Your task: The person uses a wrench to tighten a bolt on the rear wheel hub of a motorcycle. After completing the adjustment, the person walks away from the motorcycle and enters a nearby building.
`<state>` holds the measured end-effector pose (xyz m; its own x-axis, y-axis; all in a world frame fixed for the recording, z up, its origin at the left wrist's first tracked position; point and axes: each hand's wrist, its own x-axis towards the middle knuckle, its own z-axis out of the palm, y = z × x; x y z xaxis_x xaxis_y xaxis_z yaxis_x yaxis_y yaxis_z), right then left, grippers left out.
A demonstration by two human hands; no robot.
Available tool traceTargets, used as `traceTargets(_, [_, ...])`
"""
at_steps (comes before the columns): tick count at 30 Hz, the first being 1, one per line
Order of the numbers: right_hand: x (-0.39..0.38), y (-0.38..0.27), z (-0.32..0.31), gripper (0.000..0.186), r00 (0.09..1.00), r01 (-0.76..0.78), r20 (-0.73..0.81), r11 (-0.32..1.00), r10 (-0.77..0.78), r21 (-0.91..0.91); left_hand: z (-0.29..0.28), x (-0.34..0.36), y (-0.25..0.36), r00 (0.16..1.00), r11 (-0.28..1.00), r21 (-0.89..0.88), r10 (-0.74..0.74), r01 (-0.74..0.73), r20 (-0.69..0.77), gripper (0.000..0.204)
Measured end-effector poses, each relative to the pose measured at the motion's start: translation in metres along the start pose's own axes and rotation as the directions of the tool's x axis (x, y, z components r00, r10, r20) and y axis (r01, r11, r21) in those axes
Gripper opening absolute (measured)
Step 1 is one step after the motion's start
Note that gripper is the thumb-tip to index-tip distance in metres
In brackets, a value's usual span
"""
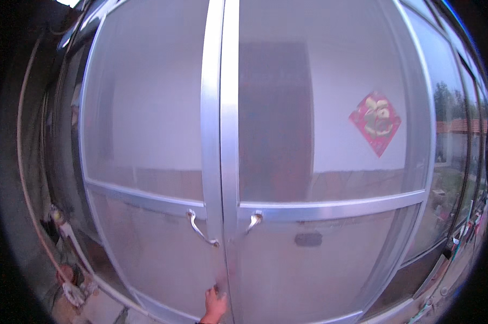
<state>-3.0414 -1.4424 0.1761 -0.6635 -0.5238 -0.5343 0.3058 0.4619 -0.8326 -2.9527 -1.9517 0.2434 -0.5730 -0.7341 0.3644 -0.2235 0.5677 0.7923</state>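
My left hand (215, 305) rises from the lower edge near the middle, a dark sleeve edge at its wrist. Its small, blurred fingers look partly bent and apart, with nothing visible in them. It is in front of the lower part of a closed pair of silver-framed glass doors (229, 135), below the handles; whether it touches the glass I cannot tell. A curved metal handle (202, 232) is on the left door, above the hand. A matching handle (253, 220) is on the right door. My right hand is out of view.
A red diamond-shaped paper decoration (377, 124) hangs on the right door's upper pane. At the left, a long thin pole (24, 146) leans by the wall, with a whitish mop head (74, 293) on the ground below. Side windows (446, 135) at the right reflect trees and a red roof.
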Motion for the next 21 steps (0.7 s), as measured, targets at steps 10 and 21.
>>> traceTargets(10, [0.105,0.002,-0.006,0.058,0.981,-0.166,0.112,0.983,0.157,0.075,-0.137,-0.129,0.03,0.916,0.884,-0.29,-0.398,0.367,-0.053,0.05])
traceTargets(21, [0.164,-0.032,0.071,0.054,0.892,-0.115,0.419,0.981,0.171,-0.156,-0.319,-0.297,-0.014,0.384,0.64,-0.766,-0.723,0.059,-0.574,0.044])
